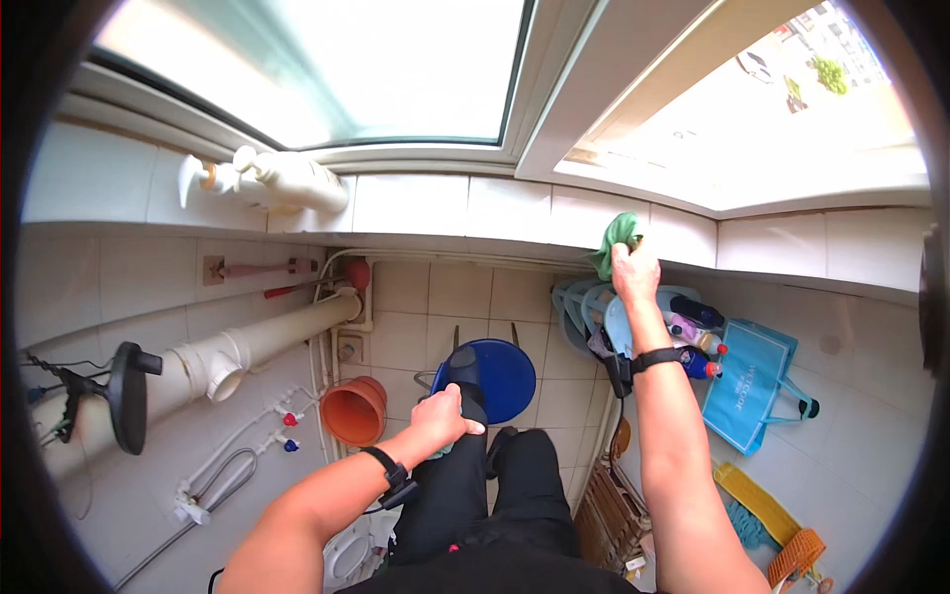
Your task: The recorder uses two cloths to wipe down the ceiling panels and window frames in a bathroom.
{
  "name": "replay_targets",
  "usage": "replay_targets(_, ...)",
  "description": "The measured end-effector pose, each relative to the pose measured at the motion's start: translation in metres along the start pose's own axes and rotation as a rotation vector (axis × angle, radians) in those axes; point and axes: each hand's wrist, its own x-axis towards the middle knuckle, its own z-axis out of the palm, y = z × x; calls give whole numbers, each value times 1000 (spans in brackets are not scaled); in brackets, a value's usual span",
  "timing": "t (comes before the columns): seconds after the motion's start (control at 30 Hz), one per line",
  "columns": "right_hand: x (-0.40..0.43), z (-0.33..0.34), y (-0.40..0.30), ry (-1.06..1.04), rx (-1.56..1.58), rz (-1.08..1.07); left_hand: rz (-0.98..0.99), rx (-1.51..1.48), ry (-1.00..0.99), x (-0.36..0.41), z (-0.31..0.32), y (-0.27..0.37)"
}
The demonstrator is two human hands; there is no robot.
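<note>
My right hand (pixel 636 272) grips a bunched green cloth (pixel 620 232) against the edge of the white tiled window sill (pixel 509 206). My left hand (pixel 447 413) is closed over my left thigh or knee, with a bit of blue-green cloth (pixel 443 451) showing beneath it. Below that hand's fingertips stands a round blue stool (pixel 508 381), where my left leg seems to rest. Each wrist wears a black band with a small device. On the sill's left part are white pump bottles (pixel 300 182), well away from both hands.
Window frames (pixel 553 96) border the sill. Terracotta pots (pixel 355 410) stand on the floor left of the stool. White pipes (pixel 245 356) and water valves line the left wall. At right are a light-blue rack (pixel 617 321), several bottles (pixel 698 334), a blue bag (pixel 748 386) and hanging cloths.
</note>
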Motion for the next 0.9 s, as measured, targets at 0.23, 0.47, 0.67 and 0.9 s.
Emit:
replay_targets(0.23, 13, -11, -18, -217, 1, 179, -58, 305, -67, -9, -23, 10)
replay_targets(0.47, -8, -61, 4, -262, 278, 120, 72, 344, 26, -60, -88, 22)
replay_targets(0.67, -128, -81, 109, -450, 133, 334, 141, 213, 211, -96, -113, -4)
replay_targets(0.9, -270, -137, 150, -441, 148, 436, 282, 235, 173, -175, -139, 56)
